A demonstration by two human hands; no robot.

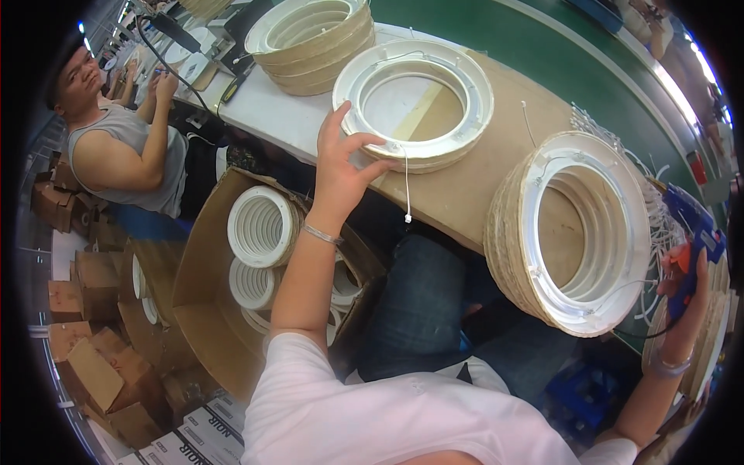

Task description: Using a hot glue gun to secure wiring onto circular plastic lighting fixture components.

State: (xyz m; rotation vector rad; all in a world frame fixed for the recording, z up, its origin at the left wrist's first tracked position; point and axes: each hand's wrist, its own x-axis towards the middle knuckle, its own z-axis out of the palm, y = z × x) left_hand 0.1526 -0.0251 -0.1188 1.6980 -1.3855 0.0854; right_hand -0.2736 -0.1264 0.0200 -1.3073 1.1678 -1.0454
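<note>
A white ring-shaped lamp frame (473, 116) with a pale tan underside lies at the bench's near edge. My left hand (342, 167) grips its near-left rim, thumb and fingers closed around the edge. A thin white wire (408, 190) with a small plug hangs from the ring beside my thumb. Over at the far right, my right hand (691, 291) is wrapped round a blue hand tool (701, 232) with an orange-red part; its exact kind is unclear. Between my hands stands a tilted stack of similar white rings (511, 225), wires on its top one.
Another ring stack (310, 58) stands at the bench's far left. Loose white wires (659, 209) bunch near the right hand. Below left, an open cardboard box (201, 271) holds several rings. A seated co-worker (128, 147) is at the left. A green surface (519, 46) runs behind the bench.
</note>
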